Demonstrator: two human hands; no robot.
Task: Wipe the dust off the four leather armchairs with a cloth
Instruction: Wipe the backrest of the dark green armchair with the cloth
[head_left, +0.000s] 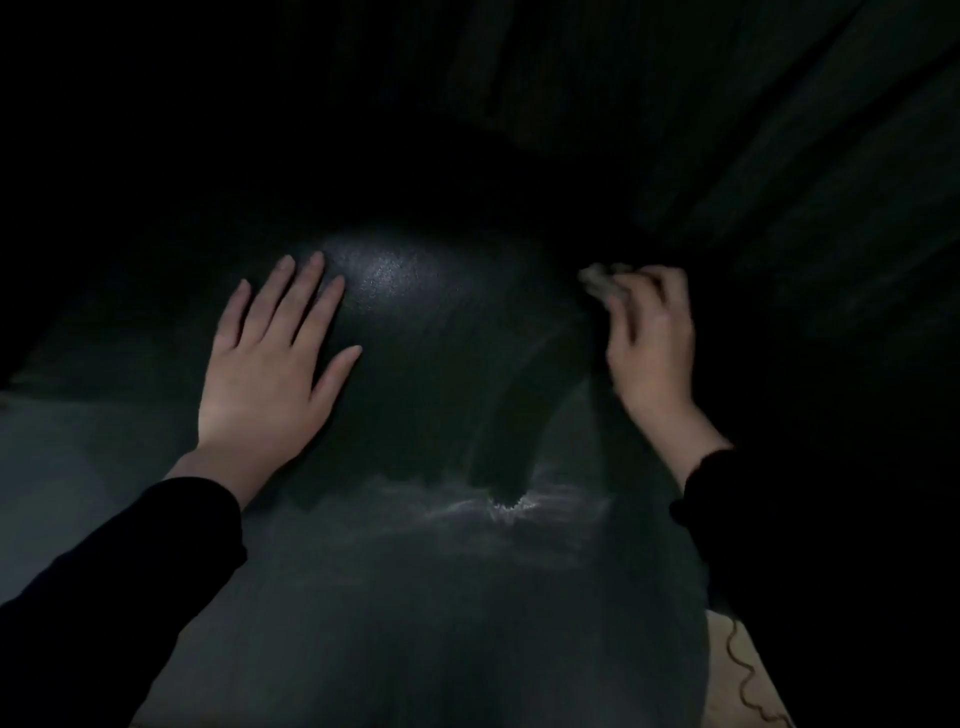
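Observation:
A dark leather armchair (415, 395) fills the middle of the dim view, with a bright glint on its rounded top. A band of pale dust (509, 506) crosses the leather lower down, and above it the surface looks darker. My left hand (270, 374) lies flat on the leather with fingers spread and straight. My right hand (649, 338) grips a small pale cloth (597, 280) at the chair's right edge; the hand and cloth are blurred. Both arms wear black sleeves.
A light floor patch with a thin curly cord (748, 680) shows at the bottom right. Dark folds, perhaps a curtain (779, 156), hang at the upper right. A paler surface (78, 467) lies at the left. Everything else is in darkness.

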